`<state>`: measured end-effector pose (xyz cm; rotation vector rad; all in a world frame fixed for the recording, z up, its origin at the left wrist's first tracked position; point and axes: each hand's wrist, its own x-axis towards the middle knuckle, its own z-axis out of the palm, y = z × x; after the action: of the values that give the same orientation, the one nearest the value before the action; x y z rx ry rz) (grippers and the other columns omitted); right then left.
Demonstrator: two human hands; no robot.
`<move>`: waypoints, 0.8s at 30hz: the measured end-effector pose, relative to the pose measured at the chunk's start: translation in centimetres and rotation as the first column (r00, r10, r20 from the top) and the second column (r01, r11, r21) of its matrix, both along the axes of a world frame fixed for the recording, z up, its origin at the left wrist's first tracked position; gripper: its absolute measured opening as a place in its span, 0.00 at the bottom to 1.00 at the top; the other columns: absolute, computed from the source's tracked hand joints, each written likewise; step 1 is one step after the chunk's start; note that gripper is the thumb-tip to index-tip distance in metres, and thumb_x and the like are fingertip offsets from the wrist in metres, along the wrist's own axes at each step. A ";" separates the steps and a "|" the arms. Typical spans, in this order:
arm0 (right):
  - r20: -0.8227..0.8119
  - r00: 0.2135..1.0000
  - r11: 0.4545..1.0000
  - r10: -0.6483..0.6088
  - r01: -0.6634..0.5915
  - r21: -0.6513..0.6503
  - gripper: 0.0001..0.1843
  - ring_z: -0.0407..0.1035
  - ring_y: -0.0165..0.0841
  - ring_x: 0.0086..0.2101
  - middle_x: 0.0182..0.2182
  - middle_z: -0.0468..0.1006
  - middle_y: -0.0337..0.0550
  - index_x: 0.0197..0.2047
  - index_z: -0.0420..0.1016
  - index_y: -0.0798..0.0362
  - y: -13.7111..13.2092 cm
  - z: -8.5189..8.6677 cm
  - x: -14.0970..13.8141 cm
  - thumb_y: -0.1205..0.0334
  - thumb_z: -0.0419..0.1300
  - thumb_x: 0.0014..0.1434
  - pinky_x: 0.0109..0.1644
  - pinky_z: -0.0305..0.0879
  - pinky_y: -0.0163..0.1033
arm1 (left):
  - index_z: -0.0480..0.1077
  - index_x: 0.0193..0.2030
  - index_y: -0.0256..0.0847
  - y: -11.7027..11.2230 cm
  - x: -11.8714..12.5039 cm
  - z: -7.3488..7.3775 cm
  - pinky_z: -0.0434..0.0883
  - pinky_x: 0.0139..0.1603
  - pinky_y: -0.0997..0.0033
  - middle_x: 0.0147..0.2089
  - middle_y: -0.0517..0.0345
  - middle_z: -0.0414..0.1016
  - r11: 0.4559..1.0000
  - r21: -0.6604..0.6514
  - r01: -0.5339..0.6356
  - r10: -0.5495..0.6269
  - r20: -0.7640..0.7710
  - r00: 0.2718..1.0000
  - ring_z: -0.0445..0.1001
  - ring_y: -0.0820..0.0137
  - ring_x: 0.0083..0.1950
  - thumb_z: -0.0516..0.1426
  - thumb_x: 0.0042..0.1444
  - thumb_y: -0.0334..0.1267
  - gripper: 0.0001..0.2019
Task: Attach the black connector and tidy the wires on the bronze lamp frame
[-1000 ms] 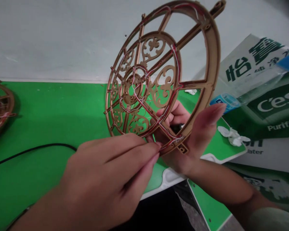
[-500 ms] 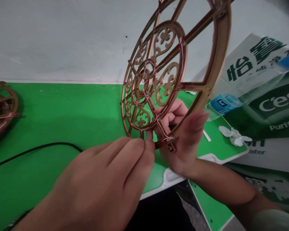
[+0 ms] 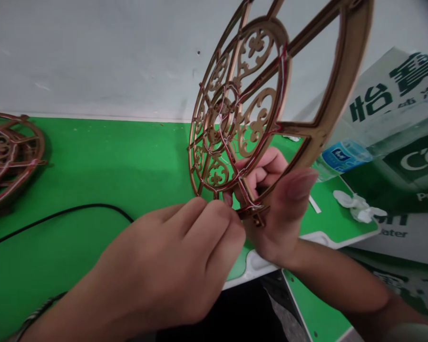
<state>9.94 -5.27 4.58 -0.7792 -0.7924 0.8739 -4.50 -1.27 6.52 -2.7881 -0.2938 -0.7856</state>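
A round bronze-coloured openwork frame (image 3: 282, 90), with scroll ornaments, spokes and red and white wires along its ribs, stands tilted in the air above the green tabletop. My right hand (image 3: 281, 213) grips its lower right rim, thumb on the near side and fingers curled behind, seen through the openings. Against the bottom edge of the rim, my left hand (image 3: 185, 251) is closed with its fingers bent together. Its fingertips are hidden, so whether they pinch the rim or a wire cannot be told. The frame's top runs out of view.
Another bronze-coloured openwork piece (image 3: 10, 161) with wires lies at the left. A black cord (image 3: 74, 207) crosses the green tabletop (image 3: 121, 156). At the right are a plastic bottle (image 3: 345, 156), crumpled white tissue (image 3: 358, 207) and printed cartons (image 3: 395, 161). A grey wall (image 3: 110, 57) rises behind.
The whole view has shifted, so nearly everything appears farther right and more of the left-hand piece shows. Both hands keep their places on the frame; the left fingers look slightly more curled.
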 end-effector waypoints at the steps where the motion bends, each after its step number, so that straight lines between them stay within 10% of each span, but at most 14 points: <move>1: 0.001 1.000 1.000 0.004 -0.004 0.009 0.23 0.59 0.24 0.20 0.21 0.66 0.31 0.35 0.72 0.50 0.0 -0.1 0.0 0.40 0.69 0.54 0.21 0.58 0.30 | 0.65 0.39 0.43 0.1 0.0 -0.1 0.58 0.27 0.66 0.26 0.64 0.67 1.000 -0.025 0.013 -0.013 0.006 1.000 0.64 0.71 0.25 0.45 0.65 0.32 0.09; 15: 0.031 0.994 0.994 -0.105 0.104 0.018 0.27 0.54 0.25 0.18 0.18 0.61 0.33 0.31 0.71 0.52 0.9 -0.4 0.7 0.34 0.64 0.55 0.19 0.53 0.32 | 0.70 0.36 0.43 0.2 1.1 -1.3 0.61 0.27 0.76 0.31 0.66 0.76 0.959 -0.276 -0.059 0.120 0.211 0.970 0.72 0.80 0.31 0.54 0.63 0.33 0.05; 24: -0.007 0.998 0.995 -0.068 0.067 -0.071 0.25 0.56 0.26 0.20 0.20 0.58 0.33 0.34 0.71 0.49 0.8 0.0 1.2 0.34 0.58 0.60 0.21 0.57 0.32 | 0.76 0.32 0.42 0.5 1.6 -0.4 0.70 0.33 0.85 0.28 0.69 0.79 0.704 -0.706 0.081 0.204 0.310 0.928 0.72 0.86 0.28 0.62 0.56 0.33 0.03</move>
<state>11.12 -4.44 4.62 -0.8588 -0.7256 0.8483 -2.89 -0.75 6.11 -3.2603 -0.9466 -1.4450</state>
